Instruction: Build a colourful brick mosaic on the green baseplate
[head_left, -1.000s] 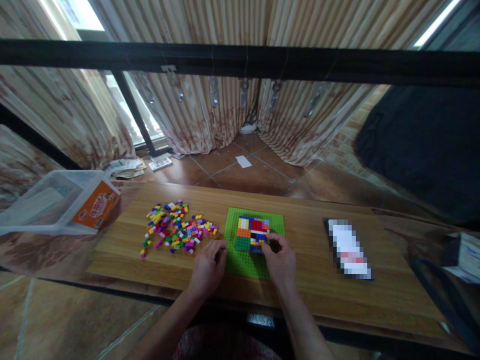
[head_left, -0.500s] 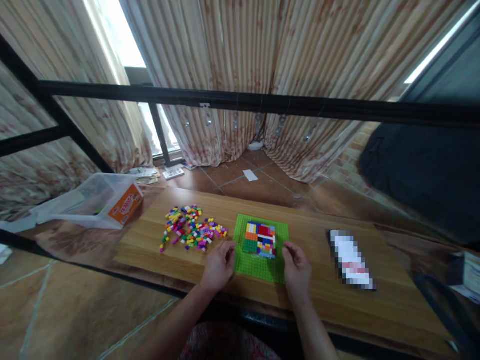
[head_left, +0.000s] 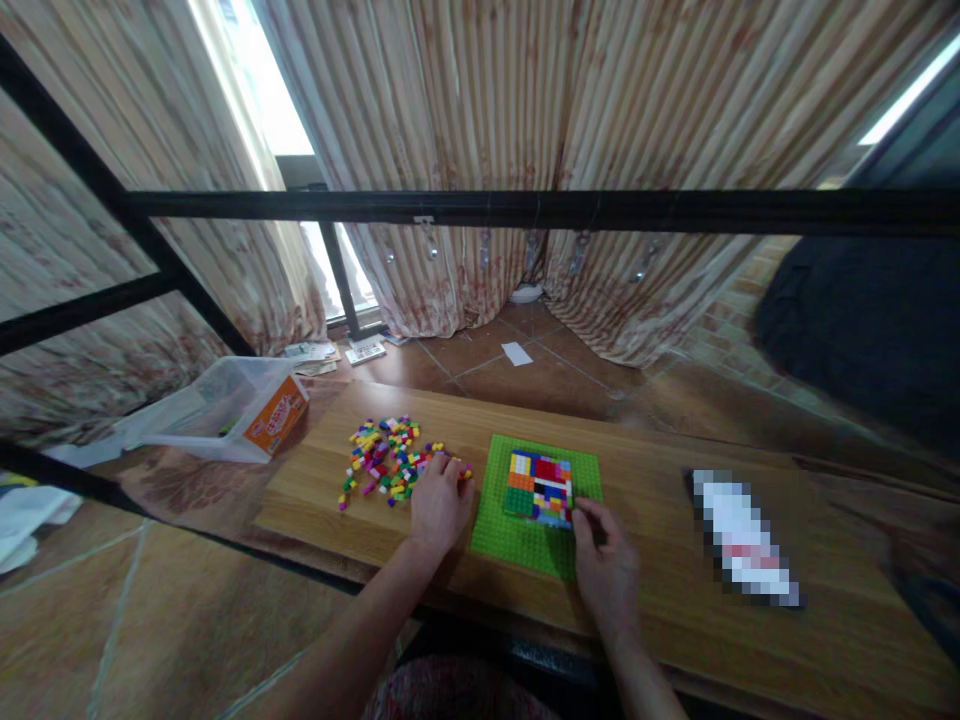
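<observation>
My left hand (head_left: 441, 508) reaches over the near right edge of a pile of small colourful toy bricks (head_left: 385, 455). Its fingers are bent but somewhat apart, and no brick shows in them. My right hand (head_left: 609, 560) is at the right side of a low build of multicoloured bricks (head_left: 541, 488). Thumb and forefinger are drawn together by the build's lower right corner; whether a small brick sits between them I cannot make out. Under the build lies a green studded baseplate (head_left: 495, 540), partly covered by the right hand.
A wooden tabletop (head_left: 660, 620) carries everything. On its right lies a pixelated white and dark object (head_left: 746, 535). A clear plastic bin (head_left: 217, 405) with an orange label stands beyond the left end. A black rail (head_left: 480, 208) crosses before the curtains (head_left: 480, 100).
My left hand has moved away from the baseplate's left edge onto the brick pile. My right hand has come closer to the build's right side. The camera view has shifted slightly.
</observation>
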